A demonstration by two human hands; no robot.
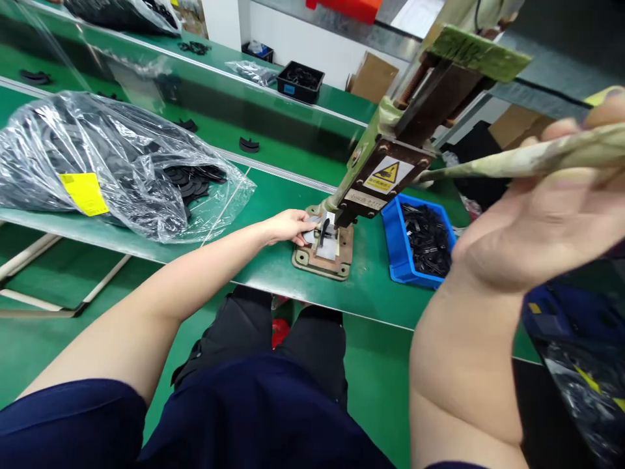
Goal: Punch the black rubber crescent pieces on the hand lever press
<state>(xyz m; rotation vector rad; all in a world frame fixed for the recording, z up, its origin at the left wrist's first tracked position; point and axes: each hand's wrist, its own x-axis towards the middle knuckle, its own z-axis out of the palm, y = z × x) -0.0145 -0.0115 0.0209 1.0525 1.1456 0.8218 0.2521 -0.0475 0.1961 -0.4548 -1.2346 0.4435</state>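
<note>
Our left hand point(286, 227) pinches a grey piece point(309, 237) near the counter's point(371, 291) front edge; our right hand point(541, 218) grips the lever point(493, 163); the press point(415, 124) bears a yellow warning label point(389, 173).

Right hand point(551, 221) blurred, its outer part cut by the right edge; the lever point(517, 159) it grasps also runs out there, end unseen. Press point(405, 144) cropped at the top edge; fine print on its warning label point(385, 174) and characters on the pale strip point(365, 199) below too small to read. At the base, the left hand point(288, 227) meets a small black part point(325, 231); actual grip cannot be made out. Large plastic bag point(117, 163) on the left cut by the left edge, contents obscured by glare. Yellow tag point(84, 193) illegible.
</note>
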